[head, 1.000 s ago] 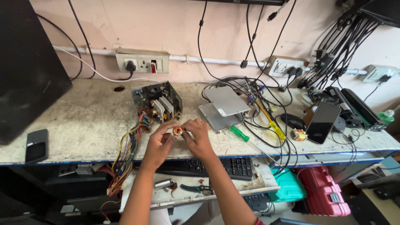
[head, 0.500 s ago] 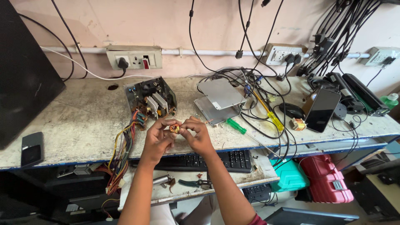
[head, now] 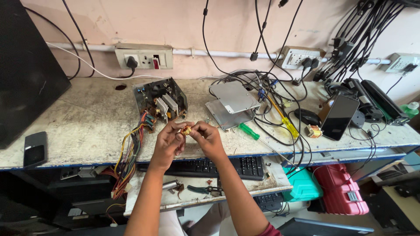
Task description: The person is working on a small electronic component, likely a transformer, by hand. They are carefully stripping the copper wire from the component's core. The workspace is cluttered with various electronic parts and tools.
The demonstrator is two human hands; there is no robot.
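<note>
Pinched between both hands, raised above the workbench's [head: 65, 126] front edge: a small copper-wound coil [head: 186, 130], lifted close for a look. Left hand [head: 168, 142] clamped on one side, right hand [head: 209, 137] gripping the other. Below, on a lower shelf, a keyboard [head: 245, 166] and pliers [head: 202, 189]. Farther back, toward the middle, an opened power supply [head: 159, 100], wires spilling over the front edge.

"What's on that worn grey workbench [head: 78, 126]?"

"An opened power supply [head: 160, 100] trailing coloured wires [head: 131, 148], two metal drive cases [head: 232, 105], green [head: 250, 131] and yellow screwdrivers [head: 282, 120] (amid tangled black cables), a propped phone [head: 340, 117], a dark phone [head: 35, 149] far left."
</note>
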